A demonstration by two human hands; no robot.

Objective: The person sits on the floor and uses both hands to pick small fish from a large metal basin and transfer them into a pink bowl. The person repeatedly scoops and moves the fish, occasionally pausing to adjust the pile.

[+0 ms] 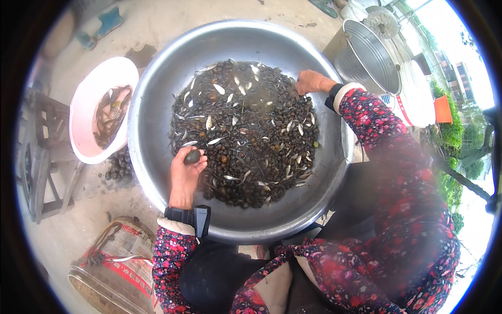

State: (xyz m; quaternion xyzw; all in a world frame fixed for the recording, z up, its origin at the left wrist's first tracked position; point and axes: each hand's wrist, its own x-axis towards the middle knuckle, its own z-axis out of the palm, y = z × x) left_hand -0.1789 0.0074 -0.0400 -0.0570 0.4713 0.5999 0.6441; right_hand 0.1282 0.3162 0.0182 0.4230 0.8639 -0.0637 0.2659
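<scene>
A wide metal basin [243, 227] lies before me, its bottom covered by a wet heap of dark snails [251, 157]. Small silvery fish [219, 89] are scattered through the heap, with murky water showing near the top. My left hand [187, 167] is above the left side of the heap, its fingers closed around a large dark snail [192, 157]. At the upper right edge of the heap is my right hand [313, 81], fingers bent down against the snails. Its fingertips are partly hidden, so I cannot make out whether anything is between them.
Left of the basin is a pink tub [82, 129] holding brownish shrimp or small fish. More dark snails [119, 165] lie on the concrete beside it. A wooden stool [43, 168] stands farther left, a dirty bucket [117, 255] lower left. Upper right are a metal pail [364, 55] and white buckets [417, 94].
</scene>
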